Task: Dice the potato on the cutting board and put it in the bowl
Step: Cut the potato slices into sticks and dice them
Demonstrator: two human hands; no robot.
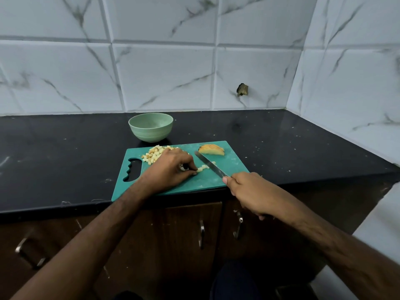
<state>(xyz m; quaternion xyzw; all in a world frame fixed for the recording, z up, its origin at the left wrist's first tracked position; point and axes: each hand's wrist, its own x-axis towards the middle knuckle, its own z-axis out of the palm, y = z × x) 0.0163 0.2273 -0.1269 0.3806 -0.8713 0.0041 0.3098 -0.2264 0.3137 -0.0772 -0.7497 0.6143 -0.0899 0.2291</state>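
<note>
Black countertop (pixel 65 165), with white marble-pattern tiles (pixel 164 74) behind it and brown cabinet doors (pixel 186 230) below its front edge.

Teal cutting board (pixel 233 167), lying at the counter's front edge, its cut-out handle to the person's left.

Green bowl (pixel 150 126), standing just beyond the board's far left corner; no potato is visible inside it.

Right hand (pixel 249 191), fingers wrapped around the handle of the knife (pixel 211 164). The blade runs diagonally away and to the left, its tip near the board's middle.

Left hand (pixel 171 167), palm down on the board, fingertips curled and pinching the near end of a potato strip (pixel 203 167). The strip's long axis runs from the left fingertips toward the right and slightly away, so that it crosses under the blade at a steep angle. The blade meets the strip at its far end, well clear of the fingertips.

Diced pile (pixel 152 156), heaped at the board's far left, beside and partly behind the left hand.

Sliced potato half (pixel 211 150), skin uppermost, at the board's far right, beyond the knife tip and untouched by either hand.

Judgement: the strip is being cross-cut into cubes. Each cut should fall square to its long axis, working toward the left fingertips, which must retreat as the strip shortens. The sliced half and the transfer to the bowl remain.
</note>
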